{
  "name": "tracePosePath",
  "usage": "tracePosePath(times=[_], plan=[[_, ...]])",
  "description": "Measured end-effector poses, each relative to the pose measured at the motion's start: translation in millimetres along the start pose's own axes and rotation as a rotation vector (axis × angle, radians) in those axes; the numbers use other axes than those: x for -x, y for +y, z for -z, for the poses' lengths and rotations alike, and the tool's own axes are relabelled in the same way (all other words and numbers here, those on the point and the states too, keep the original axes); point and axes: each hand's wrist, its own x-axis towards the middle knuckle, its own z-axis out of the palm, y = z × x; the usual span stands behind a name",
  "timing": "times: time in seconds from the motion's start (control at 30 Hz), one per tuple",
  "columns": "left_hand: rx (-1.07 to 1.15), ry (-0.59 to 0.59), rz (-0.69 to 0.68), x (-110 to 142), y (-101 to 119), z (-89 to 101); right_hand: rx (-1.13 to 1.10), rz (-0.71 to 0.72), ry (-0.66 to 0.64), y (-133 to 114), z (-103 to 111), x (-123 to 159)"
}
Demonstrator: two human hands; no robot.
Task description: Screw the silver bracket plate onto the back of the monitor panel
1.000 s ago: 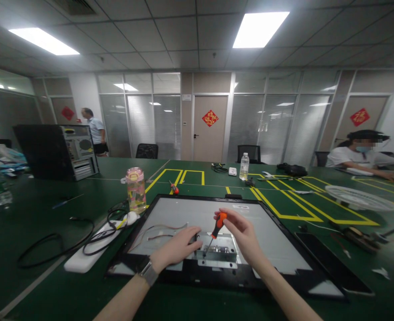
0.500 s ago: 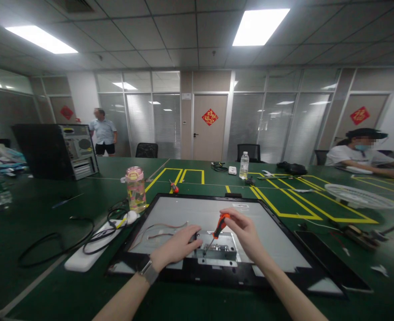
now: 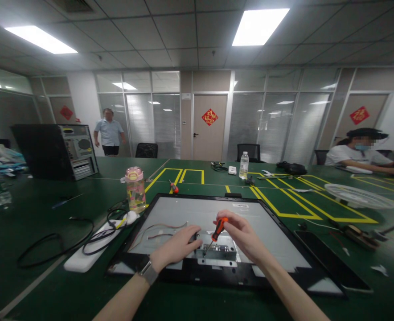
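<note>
A flat display panel (image 3: 270,238) with a black frame lies on the table in front of me. On its near half sits a silver metal bracket (image 3: 222,255). My right hand (image 3: 240,229) grips an orange and black screwdriver (image 3: 219,227), tilted, its tip down at the bracket's left part. My left hand (image 3: 177,244) lies with fingers stretched out, fingertips at the bracket's left edge. Thin wires (image 3: 160,226) run across the panel left of the bracket. Whether the tip sits in a screw is too small to tell.
Left of the panel are a white power strip (image 3: 88,256) with black cables and a pink-lided bottle (image 3: 136,189). A computer case (image 3: 39,151) stands farther left. At right lie a dark flat panel (image 3: 330,258) and a white round grille (image 3: 359,196). Two people are across the room.
The screwdriver handle and my right hand have shifted slightly left, the tip staying at the bracket. My left hand keeps its place. The person at the back left has moved to the right.
</note>
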Motion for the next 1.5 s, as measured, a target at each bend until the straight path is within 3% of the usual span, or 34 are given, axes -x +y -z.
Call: tracePosePath(times=[0.27,0.53,0.8,1.0,1.27,1.5], plan=[[0.018,0.004,0.000,-0.3,-0.1,-0.3,0.138,0.027,-0.017,-5.3,-0.6,-0.2],[0.006,-0.017,0.040,-0.3,0.8,0.4,0.285,0.191,0.157,-3.1,-6.4,-2.7],[0.019,-0.007,0.016,-0.4,-1.3,-0.4,0.153,0.092,0.218,-2.9,-6.6,-3.4],[0.010,-0.003,-0.003,-0.3,-0.8,0.1,0.119,0.021,0.122,1.8,-4.8,-1.0],[-0.006,-0.007,0.006,-0.9,-2.8,-1.2,0.070,0.066,0.111,4.2,-4.4,-1.8],[-0.002,-0.009,-0.001,0.4,0.1,0.6,0.074,0.017,0.119,-1.0,-5.5,-0.9]])
